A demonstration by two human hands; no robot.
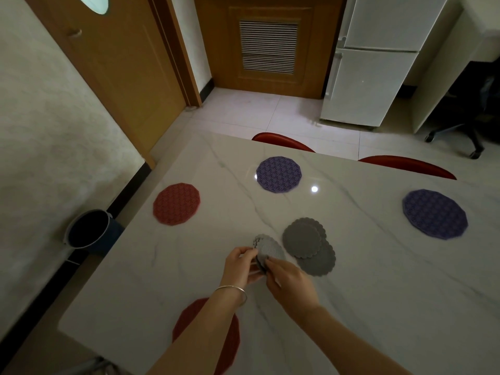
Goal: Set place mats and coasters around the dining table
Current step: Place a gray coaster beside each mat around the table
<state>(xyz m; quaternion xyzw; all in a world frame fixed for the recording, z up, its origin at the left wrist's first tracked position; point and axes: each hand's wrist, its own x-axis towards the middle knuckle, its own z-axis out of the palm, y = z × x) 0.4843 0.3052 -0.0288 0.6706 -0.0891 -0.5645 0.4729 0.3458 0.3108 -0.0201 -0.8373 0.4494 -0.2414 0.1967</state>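
Head view: at the far left a dark round bucket [88,230] is seen on the floor beside the white marble-patterned dining table [365,293]. On the table's left part a red round lattice place mat [176,204] is laid flat, and a second red round place mat [230,345] lies at the near edge, partly hidden by the left forearm. A small stack of grey scalloped round coasters [266,249] is held above the table centre — gripped from the left by the left hand [242,263], a silver bangle [234,292] worn on its wrist, and pinched from the right by the right hand [290,284]. Just beside them, three larger grey scalloped mats [308,244] lie overlapped. Farther back a purple round lattice place mat [278,174] is set, and another purple round place mat [434,213] lies at the right — both near red chair backs [281,142].
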